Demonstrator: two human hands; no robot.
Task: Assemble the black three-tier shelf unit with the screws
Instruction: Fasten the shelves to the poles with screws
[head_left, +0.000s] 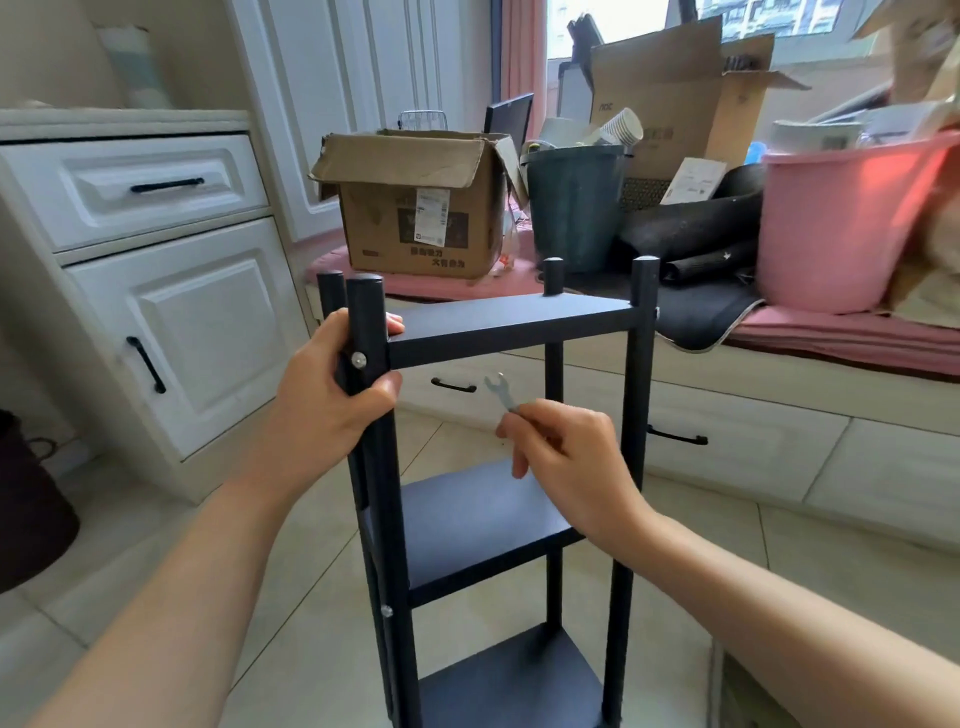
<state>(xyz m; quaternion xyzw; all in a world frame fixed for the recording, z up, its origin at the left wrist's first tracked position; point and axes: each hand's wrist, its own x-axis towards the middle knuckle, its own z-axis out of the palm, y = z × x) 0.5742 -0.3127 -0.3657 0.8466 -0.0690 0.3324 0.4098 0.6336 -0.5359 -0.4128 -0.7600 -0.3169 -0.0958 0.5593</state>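
While the shelf unit (498, 519) stands upright on the floor, your left hand (332, 395) grips its front-left post beside a screw (358, 358); your right hand (566, 457) pinches a small wrench (500, 392) in its fingers (511, 423).

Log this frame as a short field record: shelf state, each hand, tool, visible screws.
shelf: black shelf unit upright on the tiled floor, three tiers in place
left hand: left hand grips the near left post at the top tier
right hand: right hand pinches a small wrench, clear of the shelf
screws: screw by the left thumb; another lower on the same post
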